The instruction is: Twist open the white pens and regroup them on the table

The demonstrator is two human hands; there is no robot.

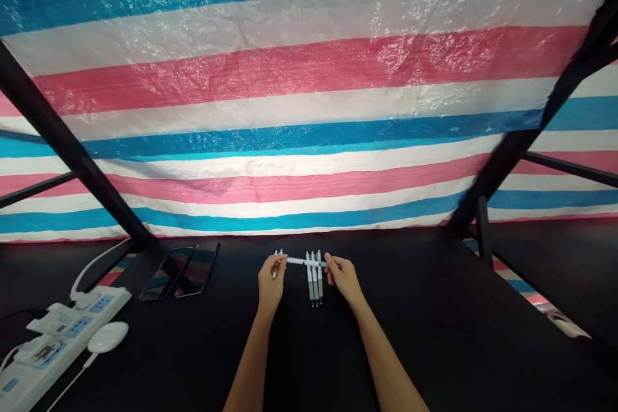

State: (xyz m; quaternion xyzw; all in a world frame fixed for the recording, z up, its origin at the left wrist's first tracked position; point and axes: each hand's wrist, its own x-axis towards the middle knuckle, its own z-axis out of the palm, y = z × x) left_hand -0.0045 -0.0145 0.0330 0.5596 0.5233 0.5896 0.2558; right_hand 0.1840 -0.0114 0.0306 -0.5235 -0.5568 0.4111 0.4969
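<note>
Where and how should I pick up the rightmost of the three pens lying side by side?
Probably pinch the rightmost pen by its grey near part, coming from the right. It lies tip towards you, with the middle pen close on its left, and the held pen crosses its far part in this view.

Pens (314,282) appear smooth plastic; tabletop (313,360) matt; sheet (290,77) glossy woven plastic, creased; phone screens (167,275) glossy, glass-like.

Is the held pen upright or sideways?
Sideways: the held pen runs roughly level between the left hand and right hand, crossing the view of three pens.
</note>
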